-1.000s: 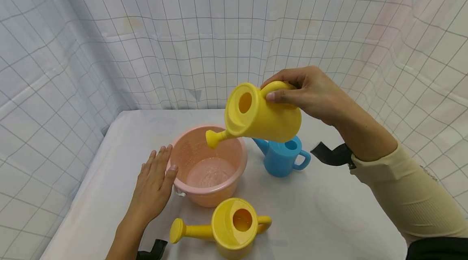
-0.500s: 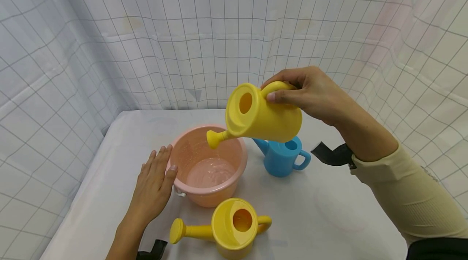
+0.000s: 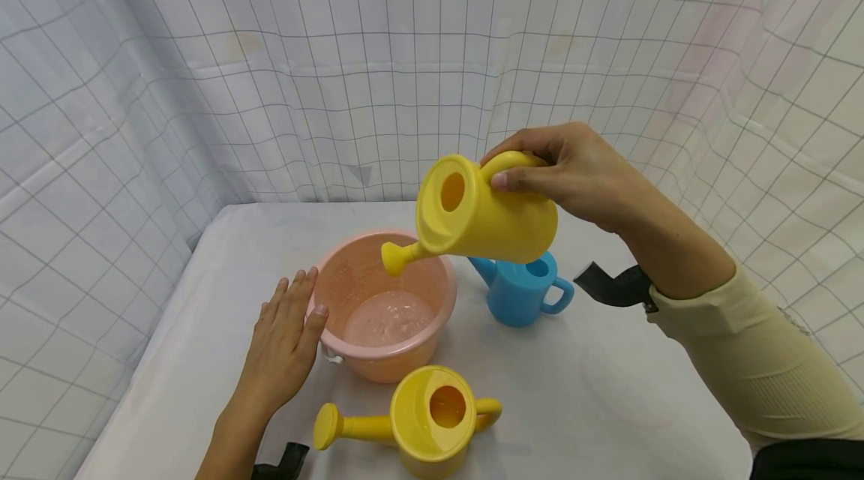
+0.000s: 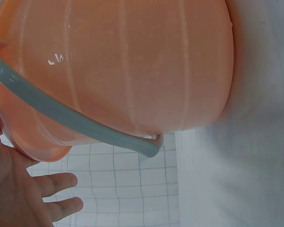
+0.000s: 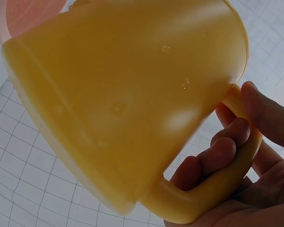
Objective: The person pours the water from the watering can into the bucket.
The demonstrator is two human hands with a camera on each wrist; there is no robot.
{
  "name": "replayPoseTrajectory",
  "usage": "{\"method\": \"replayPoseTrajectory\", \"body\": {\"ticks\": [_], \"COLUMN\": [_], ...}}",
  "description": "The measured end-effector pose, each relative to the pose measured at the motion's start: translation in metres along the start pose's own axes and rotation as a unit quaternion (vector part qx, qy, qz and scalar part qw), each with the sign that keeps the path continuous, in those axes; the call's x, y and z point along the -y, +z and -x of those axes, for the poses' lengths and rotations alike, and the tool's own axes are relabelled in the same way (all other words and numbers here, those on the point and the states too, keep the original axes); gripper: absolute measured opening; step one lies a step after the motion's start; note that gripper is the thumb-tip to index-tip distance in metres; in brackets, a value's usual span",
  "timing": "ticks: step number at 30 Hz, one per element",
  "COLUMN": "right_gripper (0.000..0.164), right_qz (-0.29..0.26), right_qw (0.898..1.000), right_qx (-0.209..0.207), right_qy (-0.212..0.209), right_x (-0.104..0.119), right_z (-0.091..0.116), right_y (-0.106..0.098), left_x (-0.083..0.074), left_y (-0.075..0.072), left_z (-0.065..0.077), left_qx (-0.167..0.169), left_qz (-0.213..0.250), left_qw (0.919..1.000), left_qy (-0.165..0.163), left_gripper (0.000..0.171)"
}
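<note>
My right hand grips the handle of a yellow watering can, fingers wrapped through the loop in the right wrist view. The can is tipped to the left, its spout head over a pink bucket. Rippled water lies in the bottom of the bucket. My left hand rests with straight fingers against the bucket's left rim. In the left wrist view the bucket's grey handle hangs down its outer wall, and the left fingers reach past the rim.
A second yellow watering can stands in front of the bucket, spout pointing left. A blue watering can stands to the bucket's right, below the raised can. White cloth covers the table; a gridded curtain hangs behind and at both sides.
The ripples on the water in the bucket have shifted and shrunk. Both hands and the tipped watering can stay almost in place.
</note>
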State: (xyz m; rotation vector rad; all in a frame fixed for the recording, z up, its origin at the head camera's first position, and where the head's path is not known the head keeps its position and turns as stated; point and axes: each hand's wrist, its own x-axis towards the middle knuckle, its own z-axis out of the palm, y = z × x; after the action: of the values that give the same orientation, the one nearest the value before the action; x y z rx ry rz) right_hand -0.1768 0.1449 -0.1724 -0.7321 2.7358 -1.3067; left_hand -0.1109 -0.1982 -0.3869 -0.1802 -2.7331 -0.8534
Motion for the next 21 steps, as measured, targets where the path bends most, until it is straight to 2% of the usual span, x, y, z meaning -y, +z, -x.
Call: {"method": "replayPoseTrajectory", "body": {"ticks": [21], "right_gripper": [0.024], "right_qz": [0.015], "right_qw": [1.0], "right_qx": [0.005], "right_qy": [-0.008], "right_x": [0.0011], "right_z": [0.0002], "right_y": [-0.0005], "left_x": [0.0006], "left_y": [-0.0006], "left_z": [-0.0004], "left_qx": [0.002], "left_qz": [0.005], "left_qw": [1.0], "left_qy": [0.0], "left_gripper": [0.055]}}
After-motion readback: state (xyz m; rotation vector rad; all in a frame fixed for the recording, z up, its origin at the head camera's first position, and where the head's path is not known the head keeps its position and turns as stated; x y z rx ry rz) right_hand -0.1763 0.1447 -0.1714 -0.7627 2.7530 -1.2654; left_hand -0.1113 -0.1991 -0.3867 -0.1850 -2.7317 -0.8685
